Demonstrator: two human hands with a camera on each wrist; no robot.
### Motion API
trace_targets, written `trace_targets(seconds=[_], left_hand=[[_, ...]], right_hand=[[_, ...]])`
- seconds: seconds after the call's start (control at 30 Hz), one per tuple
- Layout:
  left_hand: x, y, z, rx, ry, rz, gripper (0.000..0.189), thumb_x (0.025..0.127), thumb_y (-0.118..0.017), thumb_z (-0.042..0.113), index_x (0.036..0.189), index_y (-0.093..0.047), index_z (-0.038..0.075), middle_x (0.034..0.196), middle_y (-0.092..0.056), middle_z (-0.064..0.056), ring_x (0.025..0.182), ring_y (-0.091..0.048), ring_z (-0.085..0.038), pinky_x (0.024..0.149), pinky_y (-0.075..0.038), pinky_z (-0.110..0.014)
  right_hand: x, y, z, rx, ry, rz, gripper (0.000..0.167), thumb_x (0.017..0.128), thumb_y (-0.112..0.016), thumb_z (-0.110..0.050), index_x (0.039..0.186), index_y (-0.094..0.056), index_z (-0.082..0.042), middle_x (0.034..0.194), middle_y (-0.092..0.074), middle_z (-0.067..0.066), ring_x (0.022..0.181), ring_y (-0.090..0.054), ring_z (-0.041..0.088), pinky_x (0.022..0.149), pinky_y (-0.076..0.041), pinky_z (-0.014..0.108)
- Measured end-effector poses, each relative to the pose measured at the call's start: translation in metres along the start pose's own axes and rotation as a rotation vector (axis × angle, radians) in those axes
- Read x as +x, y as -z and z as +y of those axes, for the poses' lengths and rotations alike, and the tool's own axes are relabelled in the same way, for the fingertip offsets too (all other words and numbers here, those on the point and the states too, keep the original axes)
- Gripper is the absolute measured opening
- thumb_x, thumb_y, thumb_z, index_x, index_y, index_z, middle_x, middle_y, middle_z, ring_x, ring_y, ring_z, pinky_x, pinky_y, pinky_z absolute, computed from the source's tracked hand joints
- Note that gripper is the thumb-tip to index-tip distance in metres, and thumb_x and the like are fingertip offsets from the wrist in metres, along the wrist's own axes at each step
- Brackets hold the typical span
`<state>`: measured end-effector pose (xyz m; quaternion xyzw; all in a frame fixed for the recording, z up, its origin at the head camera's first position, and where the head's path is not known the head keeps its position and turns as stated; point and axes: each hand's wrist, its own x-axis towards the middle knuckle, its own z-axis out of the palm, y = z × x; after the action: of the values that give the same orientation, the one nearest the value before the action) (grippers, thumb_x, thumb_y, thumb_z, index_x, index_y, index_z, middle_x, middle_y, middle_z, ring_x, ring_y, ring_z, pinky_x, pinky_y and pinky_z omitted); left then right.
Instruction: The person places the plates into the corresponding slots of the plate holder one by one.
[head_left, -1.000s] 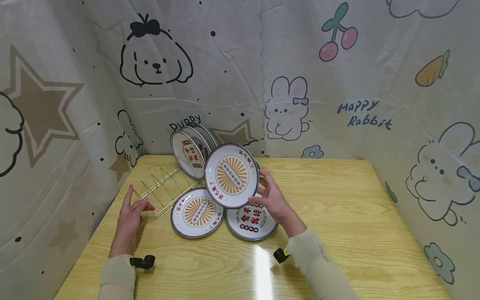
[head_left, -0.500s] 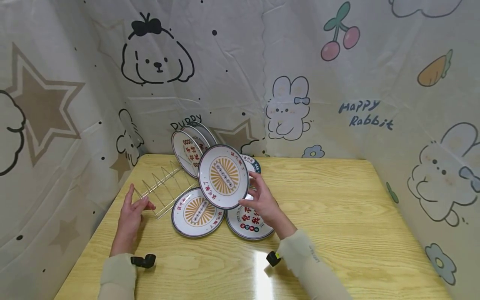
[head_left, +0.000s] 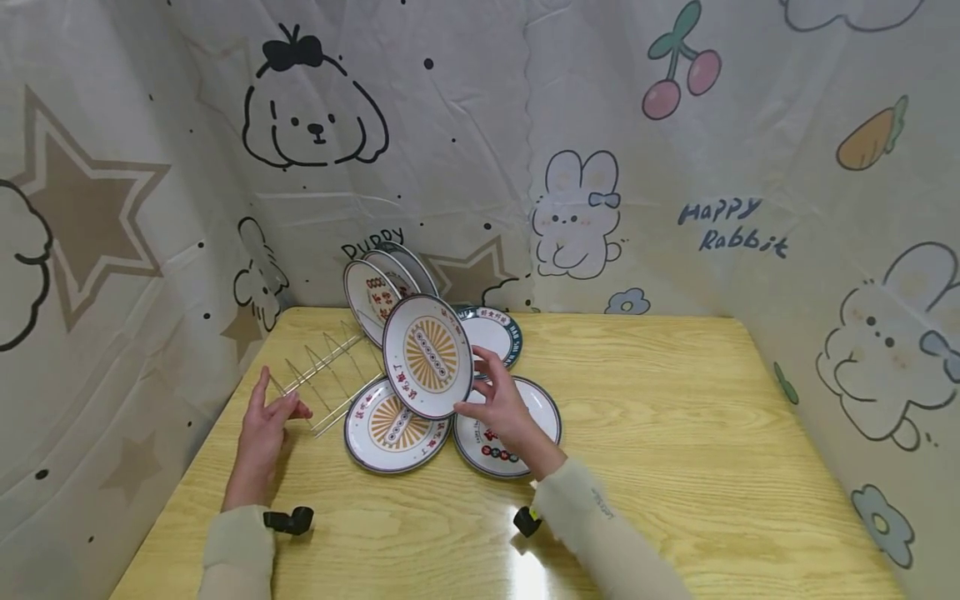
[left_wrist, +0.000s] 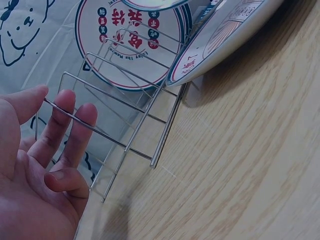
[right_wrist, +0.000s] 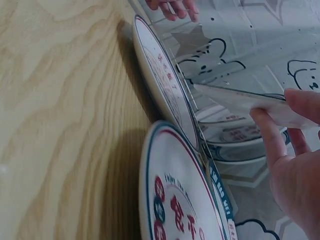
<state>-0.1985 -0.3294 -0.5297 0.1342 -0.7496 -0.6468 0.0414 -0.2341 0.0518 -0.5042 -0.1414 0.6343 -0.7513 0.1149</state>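
Observation:
A white plate (head_left: 429, 357) with an orange sunburst is pinched at its right rim by my right hand (head_left: 501, 408). It is held tilted in the air over the right side of a wire plate rack (head_left: 322, 365). My left hand (head_left: 262, 425) grips the rack's near left end, thumb and fingertips about the end wire (left_wrist: 87, 121). Several plates (head_left: 367, 292) stand on edge at the rack's far end. In the right wrist view, the held plate (right_wrist: 235, 99) appears nearly edge-on, thumb on one face and fingers on the other.
Beside the rack lies another sunburst plate (head_left: 375, 446), partly covered by the held one. To its right is a plate with red lettering (head_left: 538, 417). A dark-green-rimmed plate (head_left: 487, 335) lies behind it. Patterned cloth (head_left: 465, 125) hangs around the wooden table (head_left: 675, 433).
My right hand has carried the sunburst plate left toward the rack, turning it a little more edge-on. More of the plates behind it shows. My left hand stays on the rack.

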Motion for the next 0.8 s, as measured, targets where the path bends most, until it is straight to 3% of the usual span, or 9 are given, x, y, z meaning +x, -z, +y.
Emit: trace_targets(seconds=[0.17,0.33,0.47,0.8], left_hand=[[-0.001,0.0,0.003,-0.012,0.022,-0.004,0.083,0.107,-0.054,0.042,0.166,0.005,0.04,0.088,-0.071,0.022,0.09,-0.065,0.004,0.092,-0.026,-0.041],[0.0,0.0,0.006,0.011,0.035,-0.003,0.082,0.109,-0.052,0.037,0.167,0.006,0.034,0.084,-0.069,0.026,0.089,-0.065,0.005,0.081,-0.03,-0.036],[0.001,-0.001,0.005,0.022,0.018,0.0,0.082,0.109,-0.052,0.039,0.167,0.006,0.036,0.086,-0.07,0.024,0.09,-0.065,0.005,0.079,-0.031,-0.034],[0.0,0.0,-0.001,0.05,-0.009,0.007,0.083,0.106,-0.054,0.046,0.166,0.003,0.04,0.093,-0.074,0.017,0.092,-0.065,0.004,0.072,-0.032,-0.031]], right_hand=[[0.006,-0.014,0.002,-0.041,0.002,0.003,0.092,0.084,-0.069,0.021,0.159,-0.032,-0.02,0.148,-0.043,0.016,0.137,-0.055,0.035,0.097,-0.057,0.035],[0.01,-0.025,0.004,-0.095,0.03,0.001,0.09,0.086,-0.07,0.017,0.159,-0.034,-0.023,0.151,-0.044,0.015,0.137,-0.056,0.034,0.1,-0.055,0.039],[0.012,-0.031,0.002,-0.12,0.05,-0.001,0.091,0.087,-0.07,0.017,0.159,-0.034,-0.027,0.153,-0.043,0.014,0.14,-0.053,0.033,0.102,-0.054,0.042],[0.028,-0.036,-0.001,-0.163,0.042,0.008,0.092,0.084,-0.073,0.016,0.155,-0.042,-0.033,0.154,-0.046,0.009,0.141,-0.052,0.033,0.096,-0.057,0.036]])
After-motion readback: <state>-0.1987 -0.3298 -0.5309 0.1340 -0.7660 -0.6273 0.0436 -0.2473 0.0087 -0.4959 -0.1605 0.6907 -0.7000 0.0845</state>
